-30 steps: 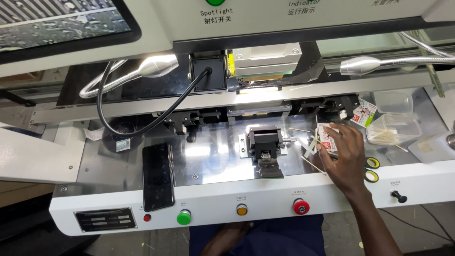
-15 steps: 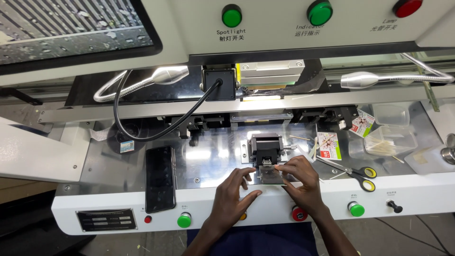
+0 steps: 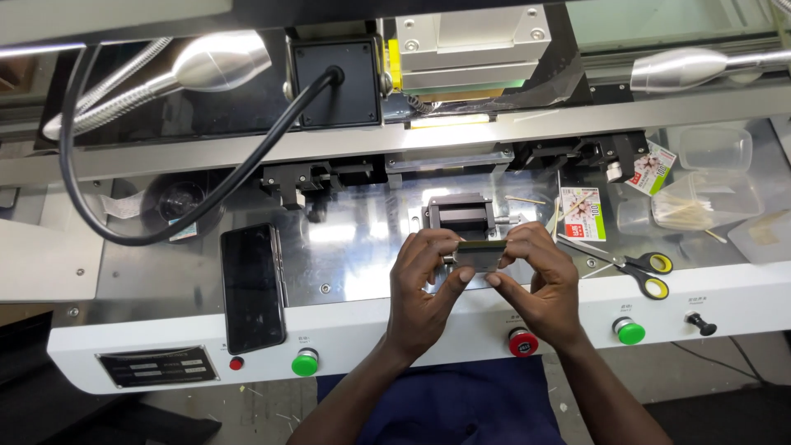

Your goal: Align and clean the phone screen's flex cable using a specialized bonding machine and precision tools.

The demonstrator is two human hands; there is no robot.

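Near the bench's front edge, left hand (image 3: 424, 284) and right hand (image 3: 535, 276) each pinch an end of the small dark panel (image 3: 480, 255), level before the black fixture (image 3: 460, 216).

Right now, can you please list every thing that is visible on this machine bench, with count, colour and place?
small flat part: 1, dark, held between both hands at the centre
fixture block: 1, black, on the metal plate just behind the hands
phone: 1, black, lying flat at the left of the plate
scissors: 1, yellow handles, right of the hands
printed cards: 2, white and red, right rear
clear plastic containers: 2 at least, right rear, one with pale sticks
gooseneck lamps: 2, silver, upper left and upper right
push buttons: 2 green, 1 red, 1 small red, front panel
cable: 1, black, looping at the left
left hand: 1, gripping the part
right hand: 1, gripping the part
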